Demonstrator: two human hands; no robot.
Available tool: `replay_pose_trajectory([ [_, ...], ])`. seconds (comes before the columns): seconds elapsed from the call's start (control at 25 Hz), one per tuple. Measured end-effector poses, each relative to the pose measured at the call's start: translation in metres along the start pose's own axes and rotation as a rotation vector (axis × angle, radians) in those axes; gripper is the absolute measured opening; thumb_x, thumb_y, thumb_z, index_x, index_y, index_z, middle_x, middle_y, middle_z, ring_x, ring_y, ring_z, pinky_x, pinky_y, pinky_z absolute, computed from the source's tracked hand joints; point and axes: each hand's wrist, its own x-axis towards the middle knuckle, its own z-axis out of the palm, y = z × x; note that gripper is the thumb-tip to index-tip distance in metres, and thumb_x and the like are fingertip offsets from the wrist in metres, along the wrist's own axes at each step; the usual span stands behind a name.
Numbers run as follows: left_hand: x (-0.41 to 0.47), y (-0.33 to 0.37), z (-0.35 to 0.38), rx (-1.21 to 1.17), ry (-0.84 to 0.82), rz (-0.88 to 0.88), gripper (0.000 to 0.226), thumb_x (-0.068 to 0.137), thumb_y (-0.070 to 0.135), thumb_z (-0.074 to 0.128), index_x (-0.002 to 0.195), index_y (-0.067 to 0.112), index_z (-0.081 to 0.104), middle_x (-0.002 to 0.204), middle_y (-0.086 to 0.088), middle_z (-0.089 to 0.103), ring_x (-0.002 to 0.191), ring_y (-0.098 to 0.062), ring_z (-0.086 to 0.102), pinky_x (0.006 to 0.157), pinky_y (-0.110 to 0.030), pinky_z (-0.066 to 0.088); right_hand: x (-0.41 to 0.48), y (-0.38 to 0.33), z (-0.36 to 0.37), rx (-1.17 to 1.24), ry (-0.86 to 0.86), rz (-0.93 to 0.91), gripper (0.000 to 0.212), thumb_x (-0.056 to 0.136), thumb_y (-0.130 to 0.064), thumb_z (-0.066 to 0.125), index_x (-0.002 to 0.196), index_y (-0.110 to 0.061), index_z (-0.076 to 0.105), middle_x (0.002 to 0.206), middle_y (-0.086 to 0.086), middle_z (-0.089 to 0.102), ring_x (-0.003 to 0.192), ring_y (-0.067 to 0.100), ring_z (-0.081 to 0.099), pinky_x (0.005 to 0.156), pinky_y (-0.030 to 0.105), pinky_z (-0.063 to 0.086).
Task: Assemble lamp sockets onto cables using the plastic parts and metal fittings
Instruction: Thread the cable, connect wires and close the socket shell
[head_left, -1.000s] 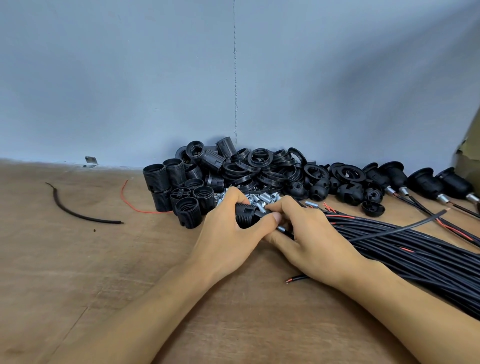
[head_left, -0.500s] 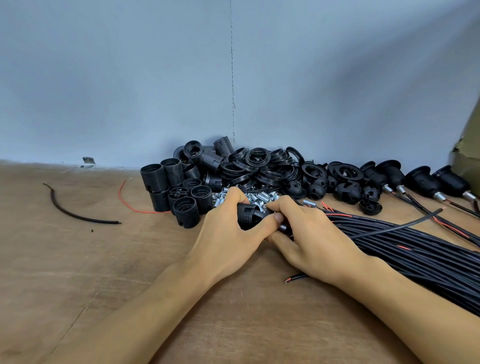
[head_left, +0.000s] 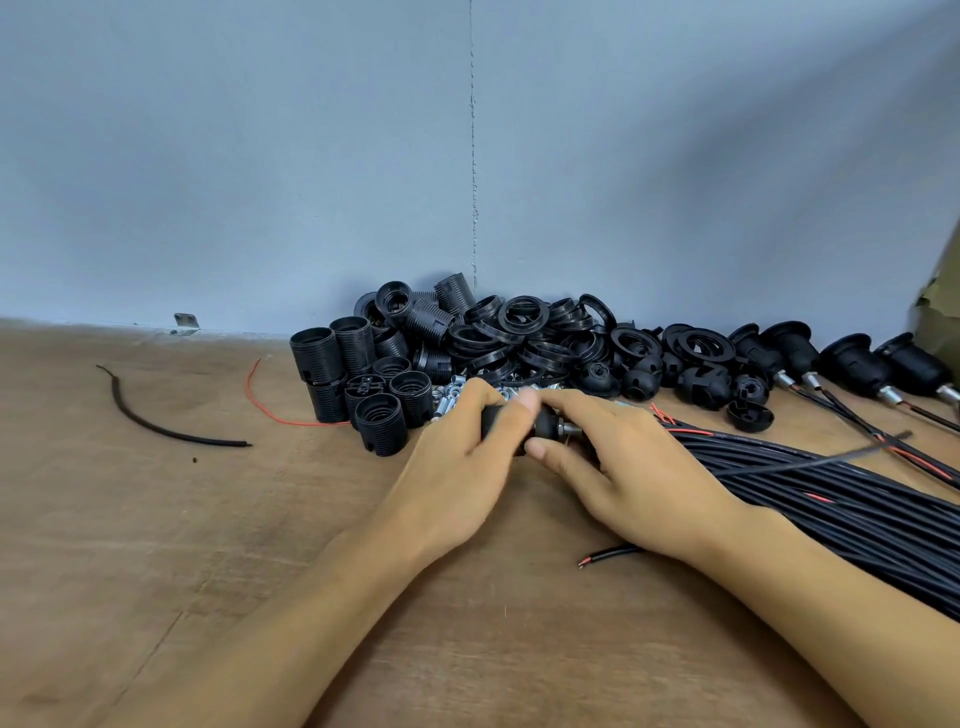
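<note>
Left hand (head_left: 462, 462) curled round socket (head_left: 545, 423); right hand (head_left: 644, 467) apparently pinching socket's metal end, blurred; near table (head_left: 156, 519) back edge.

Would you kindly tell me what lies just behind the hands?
A heap of silvery metal fittings, then black rings. The left hand and right hand cover part of the fittings and most of the socket they grip.

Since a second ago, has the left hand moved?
Yes: the left hand stays by the standing sockets, but its thumb has rolled up over the held socket, toward the wall.
</note>
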Motion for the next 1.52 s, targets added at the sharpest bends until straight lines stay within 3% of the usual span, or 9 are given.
replay_pose_trajectory([
  [0.16,0.009,-0.002,-0.001,-0.283,-0.011,-0.142,0.026,0.096,0.045,0.046,0.082,0.025,0.056,0.080,0.002,0.051,0.056,-0.011,0.042,0.052,-0.018,0.039,0.003,0.005,0.001,0.041,-0.001,0.030,0.041,0.099,-0.050,0.048,0.132,-0.027,0.057,0.102,-0.015,0.068,0.086,0.003,0.061,0.078,0.020,0.045],
  [0.32,0.010,0.000,-0.004,-0.379,-0.035,-0.151,0.026,0.094,0.049,0.054,0.075,0.032,0.061,0.082,-0.008,0.045,0.048,-0.013,0.039,0.045,-0.021,0.031,0.002,0.006,0.001,0.098,-0.009,0.035,0.036,0.102,-0.045,0.048,0.134,-0.030,0.056,0.107,-0.010,0.070,0.093,0.007,0.063,0.085,0.021,0.045],
  [0.48,0.009,0.005,-0.008,-0.392,-0.047,-0.175,0.042,0.100,0.058,0.049,0.071,0.033,0.065,0.066,-0.004,0.056,0.040,-0.013,0.035,0.039,-0.020,0.026,0.007,0.005,-0.004,0.210,-0.064,0.128,0.029,0.104,-0.039,0.047,0.131,-0.032,0.057,0.084,-0.013,0.071,0.071,0.002,0.062,0.067,0.015,0.044],
  [0.6,0.010,0.008,-0.007,-0.350,-0.055,-0.217,0.053,0.099,0.068,0.039,0.071,0.031,0.066,0.061,-0.006,0.054,0.034,-0.011,0.031,0.037,-0.016,0.022,0.012,0.004,-0.011,0.339,-0.117,0.234,0.020,0.102,-0.042,0.048,0.113,-0.034,0.063,0.076,-0.008,0.073,0.057,0.009,0.061,0.060,0.020,0.049],
  [0.76,0.012,0.008,-0.005,-0.370,-0.092,-0.262,0.051,0.099,0.069,0.037,0.081,0.025,0.056,0.058,-0.002,0.047,0.033,-0.011,0.025,0.038,-0.017,0.020,0.014,0.000,-0.021,0.411,-0.158,0.277,0.022,0.104,-0.040,0.047,0.101,-0.031,0.067,0.075,-0.002,0.073,0.055,0.013,0.060,0.066,0.029,0.054],
  [0.92,0.013,0.007,-0.005,-0.356,-0.102,-0.268,0.056,0.098,0.070,0.037,0.091,0.021,0.063,0.053,0.002,0.042,0.033,-0.011,0.021,0.039,-0.017,0.018,0.016,-0.003,-0.022,0.365,-0.163,0.293,0.037,0.103,-0.046,0.044,0.079,-0.028,0.064,0.071,-0.004,0.071,0.054,0.011,0.060,0.065,0.024,0.051],
  [1.12,0.012,0.007,-0.005,-0.374,-0.107,-0.271,0.054,0.098,0.070,0.037,0.079,0.027,0.064,0.054,0.001,0.043,0.032,-0.010,0.022,0.040,-0.016,0.017,0.015,0.001,-0.023,0.431,-0.186,0.306,0.019,0.095,-0.051,0.059,0.097,-0.036,0.071,0.073,-0.011,0.070,0.061,0.003,0.061,0.062,0.016,0.049],
  [1.28,0.014,0.006,-0.006,-0.372,-0.104,-0.271,0.055,0.097,0.071,0.038,0.086,0.025,0.065,0.056,0.001,0.044,0.033,-0.010,0.024,0.039,-0.016,0.018,0.013,0.003,-0.022,0.389,-0.157,0.305,0.023,0.087,-0.047,0.072,0.107,-0.036,0.071,0.095,-0.001,0.075,0.089,0.020,0.070,0.089,0.044,0.056],
  [1.52,0.014,0.001,-0.008,-0.452,-0.136,-0.254,0.048,0.099,0.066,0.043,0.082,0.024,0.059,0.061,0.002,0.050,0.038,-0.011,0.033,0.040,-0.021,0.025,0.011,-0.001,-0.019,0.314,-0.060,0.253,0.023,0.087,-0.040,0.074,0.110,-0.036,0.070,0.085,-0.009,0.073,0.080,0.017,0.067,0.081,0.040,0.054],
])
